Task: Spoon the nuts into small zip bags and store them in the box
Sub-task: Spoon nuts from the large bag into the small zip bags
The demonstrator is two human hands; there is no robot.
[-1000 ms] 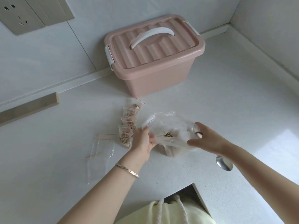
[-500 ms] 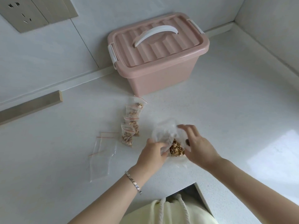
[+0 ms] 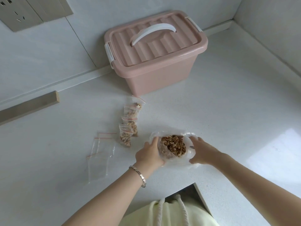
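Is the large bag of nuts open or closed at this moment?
Open. The left hand and right hand hold the mouth of the large bag spread wide, and the nuts inside are exposed.

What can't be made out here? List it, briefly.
Head view only.
Box contents: hidden by the shut lid.
Spoon: only a sliver shows between the right hand and the nut bag.
Wall socket: cut off by the top-left edge.
Empty bags: clear and overlapping, count unsure.

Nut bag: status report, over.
Gripping nut bag both sides, left hand and right hand; mouth open. Beside it, filled zip bags. Behind, box lid shut.
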